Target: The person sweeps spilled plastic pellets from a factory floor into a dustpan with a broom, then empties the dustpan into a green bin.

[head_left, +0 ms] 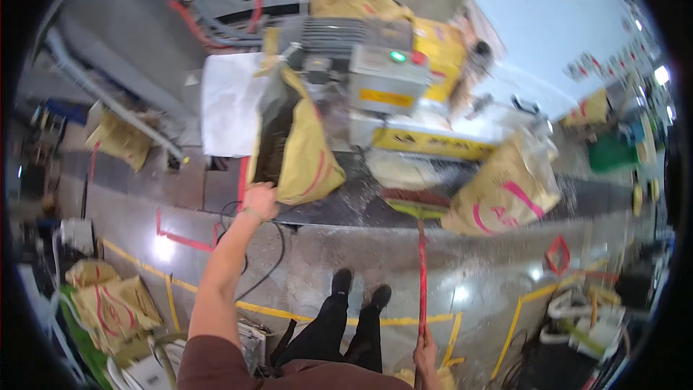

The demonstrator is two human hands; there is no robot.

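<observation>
My left hand (261, 201) is closed on the near edge of a tall tan paper sack (310, 159), whose open mouth shows a dark inside. Low at the right, my right hand (426, 352) wraps round the red handle of a broom (423, 282). The broom's head, yellow-green with reddish-brown bristles, rests on the dark platform, beside a second paper sack (498, 188) with pink print. White powder is scattered over the platform around the bristles. Just beyond the broom head lies a pale, powdery mound or bag (404, 168), too blurred to tell.
A grey control box (390, 79) with a green light and red button stands beyond the platform. A white sheet (229, 105) hangs left of the held sack. Black cable (278, 260) loops on the floor near my feet. More paper sacks (115, 307) lie at the lower left.
</observation>
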